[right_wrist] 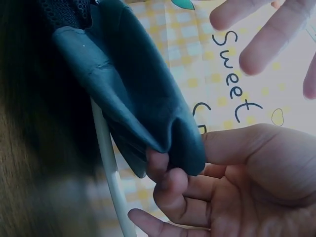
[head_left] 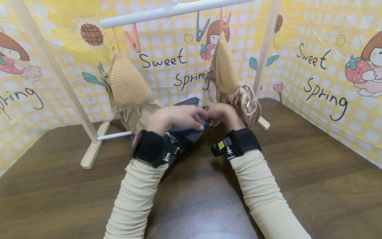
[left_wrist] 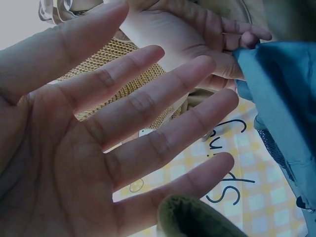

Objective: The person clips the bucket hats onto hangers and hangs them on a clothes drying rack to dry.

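A dark blue-grey cloth item [head_left: 191,132] with black mesh [right_wrist: 66,12] is in front of me, largely behind my left hand and wrist in the head view. My right hand [head_left: 221,113] pinches a folded edge of this cloth [right_wrist: 185,143] between thumb and fingers, as the right wrist view shows. My left hand [head_left: 182,116] is just to the left, its fingers spread and nearly straight in the left wrist view, with nothing held. Behind the hands hang two straw-and-beige-cloth hats, one at left [head_left: 129,81] and one at right [head_left: 226,66].
A white rod [head_left: 167,11] on wooden posts [head_left: 56,69] spans above. Two orange clothespins [head_left: 133,38] and a blue-green clothespin [head_left: 202,28] hang from it. A low white bar [head_left: 114,135] joins the left foot [head_left: 95,146]. A printed cloth backdrop [head_left: 167,43] surrounds the brown table [head_left: 197,199].
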{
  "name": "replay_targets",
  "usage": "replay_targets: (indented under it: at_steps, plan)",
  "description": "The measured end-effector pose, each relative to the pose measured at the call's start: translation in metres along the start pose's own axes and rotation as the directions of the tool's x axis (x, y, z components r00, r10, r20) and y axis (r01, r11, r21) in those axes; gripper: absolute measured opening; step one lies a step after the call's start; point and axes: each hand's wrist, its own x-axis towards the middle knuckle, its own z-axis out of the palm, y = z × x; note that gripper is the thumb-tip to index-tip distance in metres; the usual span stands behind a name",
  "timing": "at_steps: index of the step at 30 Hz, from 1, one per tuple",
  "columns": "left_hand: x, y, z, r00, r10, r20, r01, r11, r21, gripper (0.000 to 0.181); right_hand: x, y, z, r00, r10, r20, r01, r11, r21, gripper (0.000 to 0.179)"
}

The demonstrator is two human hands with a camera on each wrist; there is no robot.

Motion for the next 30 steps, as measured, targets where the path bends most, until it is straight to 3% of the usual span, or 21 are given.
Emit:
replay_targets:
  at_steps: [10, 15, 26, 30]
  plan:
    - [0.001, -0.001, 0.000, 1.000, 0.011, -0.011, -0.011, 1.000, 0.025, 0.052, -0.003, -0.004, -0.002, 0.989, -0.085, -0.124, 0.084, 0.996, -0.019, 0.025]
    - [0.002, 0.000, -0.001, 1.000, 0.021, -0.013, -0.021, 0.999, 0.039, 0.051, -0.006, -0.006, -0.005, 0.975, -0.135, -0.178, 0.141, 0.990, 0.025, 0.035]
    - [-0.002, 0.001, -0.001, 1.000, 0.023, -0.019, -0.023, 1.000, -0.003, 0.050, -0.007, -0.009, -0.003, 0.930, -0.122, -0.348, 0.210, 0.951, 0.228, 0.032]
    - [-0.004, 0.001, -0.003, 1.000, 0.012, -0.015, -0.012, 1.000, -0.002, 0.050, -0.008, -0.011, -0.005, 0.903, -0.125, -0.411, 0.219, 0.957, 0.191, 0.026]
